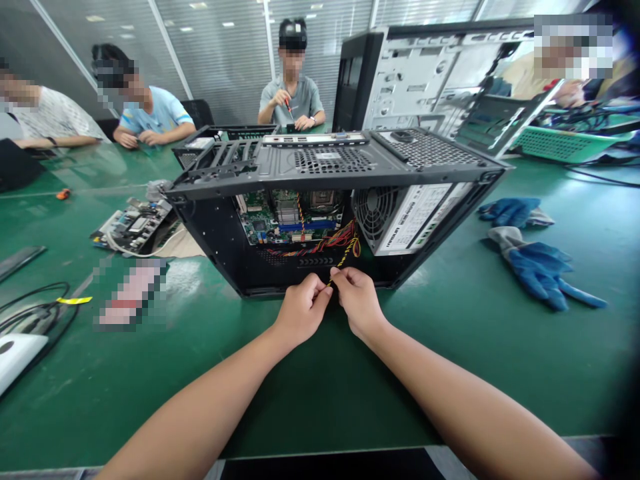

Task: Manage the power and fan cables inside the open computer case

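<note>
A black computer case (210, 247) stands on the green table with its open side facing me. Inside it show a green motherboard (260, 225) and, at the right, a power supply (425, 217) with a round fan grille. From there a bundle of coloured wires (343, 237) runs down and left. Both hands meet at the case's lower front edge. My left hand (304, 308) pinches the end of a yellow-and-black twisted cable (345, 257). Close beside it, my right hand (361, 300) pinches the same cable a little higher up. The fingertips hide the cable's end.
Blue work gloves (537, 267) lie at the right. Another open case (360, 83) stands behind, near a green basket (550, 143). Loose circuit parts (135, 223), a blurred-out flat object (131, 293) and black cables (37, 310) lie at the left. Several people sit across the table.
</note>
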The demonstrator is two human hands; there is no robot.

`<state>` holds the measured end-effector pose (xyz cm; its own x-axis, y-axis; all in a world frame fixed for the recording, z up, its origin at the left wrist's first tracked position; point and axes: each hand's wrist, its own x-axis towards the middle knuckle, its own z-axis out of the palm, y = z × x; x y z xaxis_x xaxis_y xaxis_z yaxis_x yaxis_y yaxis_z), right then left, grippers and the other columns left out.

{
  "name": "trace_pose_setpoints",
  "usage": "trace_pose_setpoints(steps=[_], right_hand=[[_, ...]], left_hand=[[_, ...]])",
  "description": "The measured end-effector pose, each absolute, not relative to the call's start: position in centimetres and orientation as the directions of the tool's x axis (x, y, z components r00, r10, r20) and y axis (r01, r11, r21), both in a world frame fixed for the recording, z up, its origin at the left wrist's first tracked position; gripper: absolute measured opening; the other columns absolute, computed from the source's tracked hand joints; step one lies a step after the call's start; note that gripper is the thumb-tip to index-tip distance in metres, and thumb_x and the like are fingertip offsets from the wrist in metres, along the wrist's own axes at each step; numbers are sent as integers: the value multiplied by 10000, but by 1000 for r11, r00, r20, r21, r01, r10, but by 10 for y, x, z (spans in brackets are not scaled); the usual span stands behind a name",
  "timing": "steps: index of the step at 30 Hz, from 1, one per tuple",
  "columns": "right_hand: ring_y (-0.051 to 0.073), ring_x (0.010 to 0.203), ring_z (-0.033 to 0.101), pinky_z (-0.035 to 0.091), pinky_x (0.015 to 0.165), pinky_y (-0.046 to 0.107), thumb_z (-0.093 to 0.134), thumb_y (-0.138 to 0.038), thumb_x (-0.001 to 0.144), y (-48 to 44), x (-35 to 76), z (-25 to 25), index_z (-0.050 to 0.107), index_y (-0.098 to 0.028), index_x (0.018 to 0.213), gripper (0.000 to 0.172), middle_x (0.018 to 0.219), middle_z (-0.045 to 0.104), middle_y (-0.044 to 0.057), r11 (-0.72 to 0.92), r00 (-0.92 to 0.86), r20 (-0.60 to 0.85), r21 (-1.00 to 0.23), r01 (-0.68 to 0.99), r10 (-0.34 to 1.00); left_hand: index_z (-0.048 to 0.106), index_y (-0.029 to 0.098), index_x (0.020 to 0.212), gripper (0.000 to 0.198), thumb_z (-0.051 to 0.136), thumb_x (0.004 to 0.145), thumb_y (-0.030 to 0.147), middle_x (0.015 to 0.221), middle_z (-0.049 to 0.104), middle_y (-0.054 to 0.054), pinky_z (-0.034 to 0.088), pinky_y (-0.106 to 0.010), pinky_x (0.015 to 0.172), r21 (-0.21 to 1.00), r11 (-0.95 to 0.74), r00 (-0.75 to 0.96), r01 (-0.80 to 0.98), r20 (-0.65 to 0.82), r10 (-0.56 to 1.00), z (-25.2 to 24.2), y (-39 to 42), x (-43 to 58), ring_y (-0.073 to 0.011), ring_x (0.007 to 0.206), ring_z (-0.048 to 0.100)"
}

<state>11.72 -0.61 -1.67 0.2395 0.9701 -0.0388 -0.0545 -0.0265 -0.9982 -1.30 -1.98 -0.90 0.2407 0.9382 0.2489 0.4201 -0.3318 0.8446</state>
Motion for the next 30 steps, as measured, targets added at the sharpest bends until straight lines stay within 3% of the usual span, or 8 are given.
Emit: trace_pose_setpoints(steps=[15, 30], right_hand=[[112, 470, 329, 264, 457, 278, 628, -578, 801, -5, 116, -20, 534, -215, 682, 393, 492, 378, -63, -1, 180, -18, -995, -96, 984], [105, 471, 307, 255, 454, 280, 659, -570, 786, -4, 115, -22, 466, -224, 618, 431, 491, 357, -64, -6, 212, -25, -996, -88, 977]], left_hand=[[496, 192, 771, 174, 537, 919, 275, 582, 520, 62, 330, -216, 546, 851, -322, 245, 415, 236, 940, -9, -20, -13, -84, 520, 472], [502, 189, 769, 177, 534, 922, 274, 599, 539, 59, 335, -213, 552, 851, -326, 242, 412, 242, 939, -9, -19, -13, -81, 525, 471]])
